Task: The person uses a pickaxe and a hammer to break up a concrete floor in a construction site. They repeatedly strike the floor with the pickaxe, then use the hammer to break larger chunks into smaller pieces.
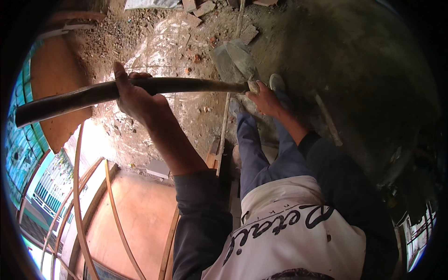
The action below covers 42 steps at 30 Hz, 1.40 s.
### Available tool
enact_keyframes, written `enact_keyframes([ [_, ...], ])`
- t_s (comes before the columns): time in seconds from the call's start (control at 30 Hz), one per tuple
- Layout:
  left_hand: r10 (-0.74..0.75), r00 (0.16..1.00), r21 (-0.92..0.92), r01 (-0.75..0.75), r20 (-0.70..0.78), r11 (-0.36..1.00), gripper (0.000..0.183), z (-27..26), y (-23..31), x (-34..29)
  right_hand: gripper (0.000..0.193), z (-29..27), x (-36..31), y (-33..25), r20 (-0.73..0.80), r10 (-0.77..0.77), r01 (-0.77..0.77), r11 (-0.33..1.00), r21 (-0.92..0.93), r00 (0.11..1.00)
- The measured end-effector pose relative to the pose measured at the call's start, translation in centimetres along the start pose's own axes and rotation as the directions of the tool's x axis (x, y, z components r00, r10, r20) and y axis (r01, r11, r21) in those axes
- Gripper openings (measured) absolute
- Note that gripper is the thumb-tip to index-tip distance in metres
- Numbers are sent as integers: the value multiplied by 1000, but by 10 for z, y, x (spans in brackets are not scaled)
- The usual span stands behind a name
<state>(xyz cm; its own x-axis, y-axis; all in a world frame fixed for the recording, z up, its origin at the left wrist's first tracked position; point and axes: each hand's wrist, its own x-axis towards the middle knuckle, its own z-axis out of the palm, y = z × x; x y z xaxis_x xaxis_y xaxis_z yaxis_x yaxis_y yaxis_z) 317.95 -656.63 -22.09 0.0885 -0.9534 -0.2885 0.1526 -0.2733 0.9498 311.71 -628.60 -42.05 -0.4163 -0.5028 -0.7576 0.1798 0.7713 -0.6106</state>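
Observation:
A long, slightly bent wooden handle (186,85) stretches across the view in front of me, thick and dark at its left end and thinner and paler toward the right. My left hand (138,96) is wrapped round its dark part, thumb pointing up. At the thin right end, my right hand (266,99) closes round the handle. Just beyond that hand is a flat grey blade-like piece (231,60) with a raised ridge, near the ground. Whether it is joined to the handle I cannot tell.
Bare soil with gravel (116,46) and broken brick pieces (204,8) lies ahead. A thin stick (225,128) runs beside my feet. At the left are an orange-brown panel (60,79), turquoise sheeting (21,144) and curved poles (77,196). Another stick (329,119) lies at the right.

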Motion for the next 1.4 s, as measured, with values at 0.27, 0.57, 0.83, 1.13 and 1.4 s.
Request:
enact_keyframes([
  [0.27, -81, 526, -124, 343, 847, 931, 23, -14, -36, 9, 70, -4, -32, 32, 7, 111, -103, 886, 453, 994],
  [0.57, 16, 998, -104, -9, 68, 995, 22, 1, -28, -24, 74, -13, -42, 70, -56, 132, -110, 949, 295, 990],
  [0.83, 117, 985, -3, -119, -126, 993, 24, -4, -39, -48, 63, 8, -37, 44, -171, -109, 89, 988, -123, 979],
  [1.13, 171, 977, 41, -167, -131, 985, 36, -14, -44, -56, 48, 31, -28, 21, -32, -7, 1, 985, -171, 999],
  [1.4, 112, 994, 30, -113, 16, 993, 45, -21, -43, -49, 56, 33, -17, 32, -174, -121, 114, 992, -52, 977],
])
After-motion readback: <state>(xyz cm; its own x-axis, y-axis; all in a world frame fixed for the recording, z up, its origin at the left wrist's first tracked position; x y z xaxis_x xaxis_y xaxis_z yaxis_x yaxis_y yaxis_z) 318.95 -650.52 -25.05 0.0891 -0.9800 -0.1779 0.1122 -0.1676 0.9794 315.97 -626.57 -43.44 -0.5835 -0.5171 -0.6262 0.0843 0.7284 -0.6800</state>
